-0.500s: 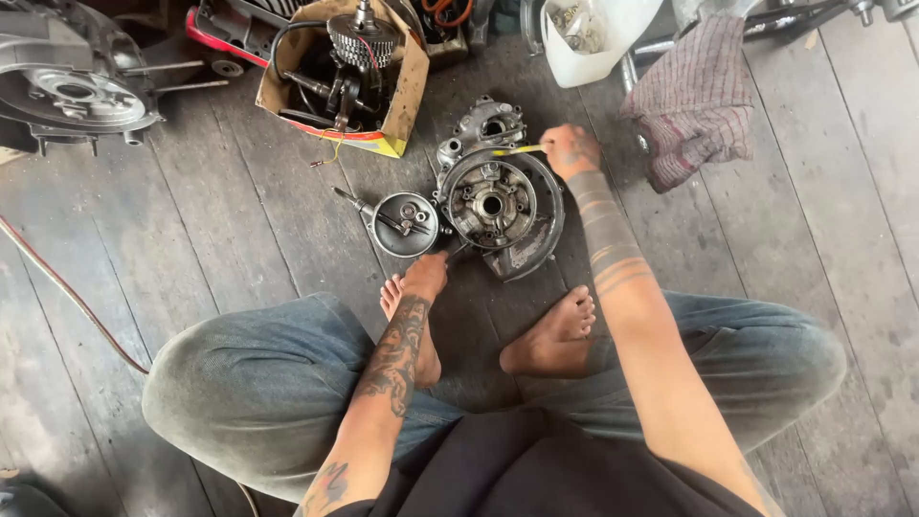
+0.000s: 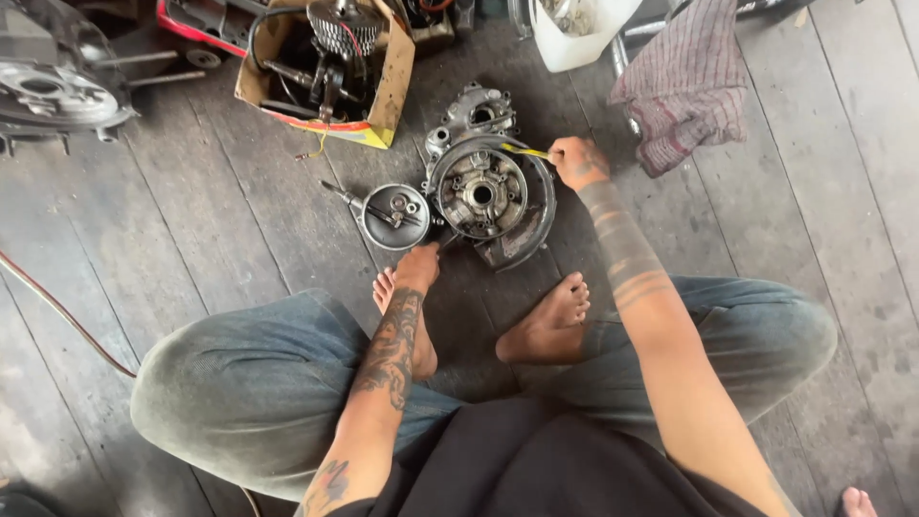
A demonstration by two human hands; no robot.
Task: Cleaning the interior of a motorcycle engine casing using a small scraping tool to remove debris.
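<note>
A grey metal engine case (image 2: 490, 196) with a round open housing lies on the dark wooden floor in front of my bare feet. My right hand (image 2: 577, 161) is at its upper right rim, closed on a thin yellow-handled tool (image 2: 523, 150) that points into the case. My left hand (image 2: 418, 265) rests at the case's lower left edge, fingers curled against it; whether it grips anything is unclear. A small round metal cover (image 2: 393, 216) with a stub shaft lies just left of the case.
A cardboard box (image 2: 330, 72) of engine parts stands behind the case. A chequered rag (image 2: 687, 81) and a white plastic container (image 2: 574, 29) lie at the back right. Another metal cover (image 2: 53, 91) sits far left. A reddish cable (image 2: 57, 316) crosses the floor at left.
Both hands stay in nearly the same places on the case. No part has visibly moved.
</note>
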